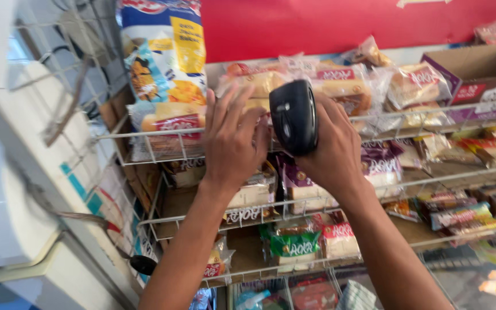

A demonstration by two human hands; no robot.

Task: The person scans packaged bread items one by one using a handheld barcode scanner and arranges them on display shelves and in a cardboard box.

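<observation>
My right hand [331,150] grips a black handheld scanner [294,116], held upright in front of the top tier of a white wire rack [144,138]. My left hand [232,138] reaches to the same tier with fingers spread, touching a clear-wrapped bread packet [256,83] there. Whether the fingers close around the packet cannot be told. More wrapped bread packets [340,86] lie beside it on that tier.
Lower tiers hold purple, green and red wrapped snack packets [294,244]. A tall blue and yellow bag [165,51] stands at the rack's left end. An open cardboard box [472,69] sits at upper right. A white cabinet [12,172] stands on the left, a red wall behind.
</observation>
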